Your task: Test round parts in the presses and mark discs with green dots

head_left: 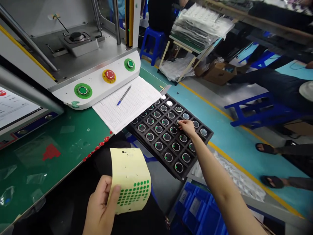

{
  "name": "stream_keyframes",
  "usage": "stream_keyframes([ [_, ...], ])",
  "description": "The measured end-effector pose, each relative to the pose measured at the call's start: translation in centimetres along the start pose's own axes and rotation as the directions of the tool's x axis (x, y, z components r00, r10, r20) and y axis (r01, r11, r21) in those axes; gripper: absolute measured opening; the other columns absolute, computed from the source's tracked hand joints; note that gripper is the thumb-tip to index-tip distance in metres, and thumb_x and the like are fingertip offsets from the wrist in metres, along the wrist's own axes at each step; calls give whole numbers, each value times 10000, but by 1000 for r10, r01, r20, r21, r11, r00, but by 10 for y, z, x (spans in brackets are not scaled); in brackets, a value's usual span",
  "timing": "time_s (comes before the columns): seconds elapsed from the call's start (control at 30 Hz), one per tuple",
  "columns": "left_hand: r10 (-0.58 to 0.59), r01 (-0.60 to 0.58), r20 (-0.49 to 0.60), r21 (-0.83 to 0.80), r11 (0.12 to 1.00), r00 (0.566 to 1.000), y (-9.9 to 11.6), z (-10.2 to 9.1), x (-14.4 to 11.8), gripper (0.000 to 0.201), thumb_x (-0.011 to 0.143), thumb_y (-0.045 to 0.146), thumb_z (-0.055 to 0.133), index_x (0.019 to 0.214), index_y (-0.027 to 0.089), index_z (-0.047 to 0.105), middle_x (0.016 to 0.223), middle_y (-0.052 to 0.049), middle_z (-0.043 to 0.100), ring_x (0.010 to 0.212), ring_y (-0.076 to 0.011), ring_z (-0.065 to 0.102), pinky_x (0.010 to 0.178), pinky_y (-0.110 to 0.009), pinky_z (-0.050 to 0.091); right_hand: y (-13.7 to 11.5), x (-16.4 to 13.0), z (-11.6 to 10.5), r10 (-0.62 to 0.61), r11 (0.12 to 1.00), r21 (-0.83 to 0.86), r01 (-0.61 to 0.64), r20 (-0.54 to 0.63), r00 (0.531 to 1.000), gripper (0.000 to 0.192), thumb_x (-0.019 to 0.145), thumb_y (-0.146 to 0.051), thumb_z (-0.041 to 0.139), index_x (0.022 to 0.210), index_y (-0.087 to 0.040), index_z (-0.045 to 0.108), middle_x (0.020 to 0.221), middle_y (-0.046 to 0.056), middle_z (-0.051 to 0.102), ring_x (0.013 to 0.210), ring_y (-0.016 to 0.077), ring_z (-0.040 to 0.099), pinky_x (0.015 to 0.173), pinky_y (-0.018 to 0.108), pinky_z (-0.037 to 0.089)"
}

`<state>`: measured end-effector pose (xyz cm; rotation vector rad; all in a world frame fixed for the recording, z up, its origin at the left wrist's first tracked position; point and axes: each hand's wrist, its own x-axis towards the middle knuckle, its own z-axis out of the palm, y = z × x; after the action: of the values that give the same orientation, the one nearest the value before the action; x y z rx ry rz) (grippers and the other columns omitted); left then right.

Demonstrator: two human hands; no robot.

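Note:
My left hand [102,204] grips a pale yellow sticker sheet [130,173] between thumb and fingers. Rows of small green round dots cover its lower half, and the upper half is mostly bare backing. Out over a black foam tray [162,151], my right hand [187,127] has its fingertips pinched together at a round silver-rimmed part [178,122]. Whatever lies between those fingertips is hidden. Many of the tray's compartments hold similar round parts, and several carry a green dot, such as the dark-faced part [179,167] at the near corner.
A machine with green buttons [82,90] and a red stop button [109,75] stands on the green table [73,137]. A printed form [137,98] with a pen [124,95] overlaps the tray's edge. Blue bins [195,209] sit below right. Blue stools and other people are beyond.

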<state>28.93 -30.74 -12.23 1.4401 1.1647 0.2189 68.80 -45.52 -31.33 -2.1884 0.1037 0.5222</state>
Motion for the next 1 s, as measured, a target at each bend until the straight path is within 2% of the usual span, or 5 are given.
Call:
stream_keyframes([
  [0.23,21,-20,12,-82,996,1000,-4,-4,-5,374,844,565,590,747,208,539,617,27,576,558,-126,507,487,-183,413,-25,-20,-1,-130,989,54,134,-85,988,269,947,-348,597,1116,-139,594,1017,48,636,814,144,637,697,308,569],
  [0.37,30,-34,-34,-132,991,999,-4,-10,-10,362,826,548,629,744,206,542,614,37,576,576,-125,538,524,-181,426,-49,-82,9,-364,917,154,368,-55,930,233,951,-362,583,996,-133,598,833,-2,607,650,97,578,591,244,518],
  [0.5,26,-41,-66,-229,973,997,-8,-14,-13,340,840,531,632,791,210,533,696,22,623,615,-132,563,530,-188,423,-68,-199,22,-662,735,309,604,133,737,168,850,-339,671,822,-185,609,733,-8,615,656,124,582,627,265,517],
  [0.7,67,-78,-52,-280,957,996,-20,-19,-20,333,872,528,612,917,205,546,781,-2,639,659,-143,584,520,-201,413,-88,-323,48,-940,308,422,853,272,205,199,883,-106,575,1062,-181,619,925,77,686,859,183,631,756,326,548],
  [1.0,-14,-16,-77,-378,926,997,-10,-22,-36,336,855,534,632,907,220,524,703,31,616,615,-135,566,515,-205,399,-89,-333,54,-970,223,371,901,181,165,188,859,-29,620,970,-180,620,890,58,716,817,166,661,743,308,572],
])
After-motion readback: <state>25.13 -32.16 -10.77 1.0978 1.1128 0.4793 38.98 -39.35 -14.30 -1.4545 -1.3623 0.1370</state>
